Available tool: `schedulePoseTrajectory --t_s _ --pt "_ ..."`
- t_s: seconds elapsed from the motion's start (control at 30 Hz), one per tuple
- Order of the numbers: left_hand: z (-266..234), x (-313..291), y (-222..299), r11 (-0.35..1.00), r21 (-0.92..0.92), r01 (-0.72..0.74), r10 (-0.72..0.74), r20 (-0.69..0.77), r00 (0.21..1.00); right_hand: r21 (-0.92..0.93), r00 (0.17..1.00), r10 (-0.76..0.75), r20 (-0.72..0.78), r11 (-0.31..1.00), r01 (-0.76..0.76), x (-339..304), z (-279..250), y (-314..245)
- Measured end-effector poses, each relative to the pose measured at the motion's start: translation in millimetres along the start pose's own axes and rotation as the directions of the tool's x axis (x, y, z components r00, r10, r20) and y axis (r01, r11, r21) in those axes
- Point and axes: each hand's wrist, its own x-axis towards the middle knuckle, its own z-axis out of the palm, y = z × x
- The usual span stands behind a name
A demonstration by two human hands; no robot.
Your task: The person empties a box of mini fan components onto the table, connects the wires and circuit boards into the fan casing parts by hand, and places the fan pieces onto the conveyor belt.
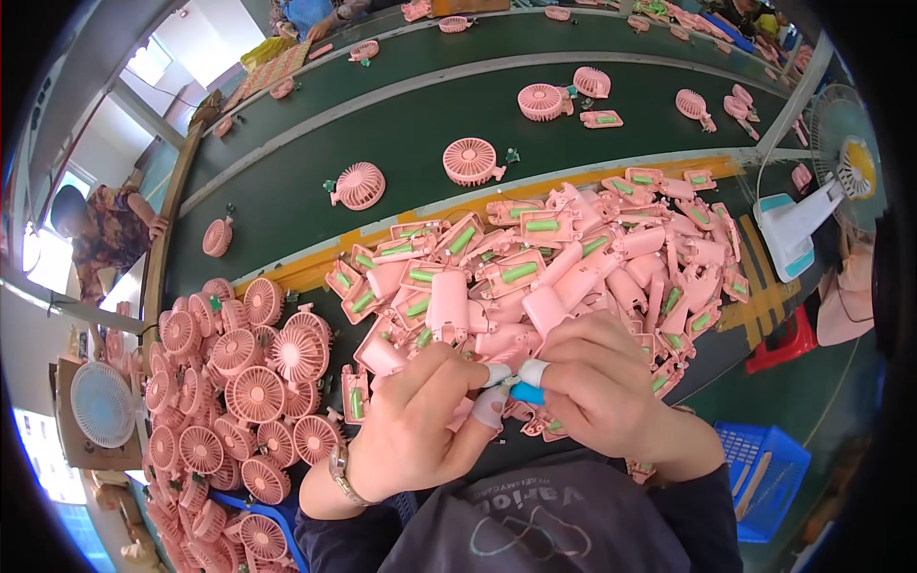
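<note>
My left hand [416,416] and my right hand [602,387] meet low in the middle, fingertips pinched together. White covers wrap several fingertips, and something bright blue [526,392] shows at my right fingers. What they pinch is small and mostly hidden. Just beyond them spreads a heap of pink handle shells [449,304], many with a green cylindrical cell [520,272] inside. To the left of my left hand rises a pile of round pink fan heads [256,393] with slotted grilles.
A dark green conveyor belt [401,143] carries scattered fan heads [470,160]. A white desk fan [798,229] stands at the right, near a red stool [783,342] and blue basket [770,482]. Another person [105,234] is at the left; others appear at the far edge.
</note>
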Motion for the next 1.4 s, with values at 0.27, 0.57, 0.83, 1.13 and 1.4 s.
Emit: schedulePoseTrajectory --t_s 0.27,0.57,0.83,1.13,1.4 --pt "-2.5 0.0 -7.7 0.999 -0.03 0.01 -0.009 0.048 0.999 0.022 0.983 -0.183 0.015 0.983 0.183 2.6 6.0 8.4" --pt "4.0 -4.5 -16.1 0.99 -0.116 0.081 -0.078 0.033 0.996 0.032 0.996 -0.08 0.049 0.996 0.078 -4.8 12.6 3.0" --pt "7.0 4.2 -15.8 0.982 -0.137 0.133 -0.125 0.061 0.99 -0.002 0.997 -0.05 -0.06 0.999 0.05 -6.8 12.7 6.2" --pt "19.4 0.8 -15.5 0.993 -0.08 0.09 -0.089 0.011 0.996 0.287 0.966 0.26 -0.003 0.925 -0.248 -22.9 13.2 4.3" --pt "24.4 -6.5 -15.9 0.98 0.186 -0.073 0.058 0.08 0.995 0.723 0.647 0.66 0.382 0.222 -0.654 -31.7 11.2 8.0"
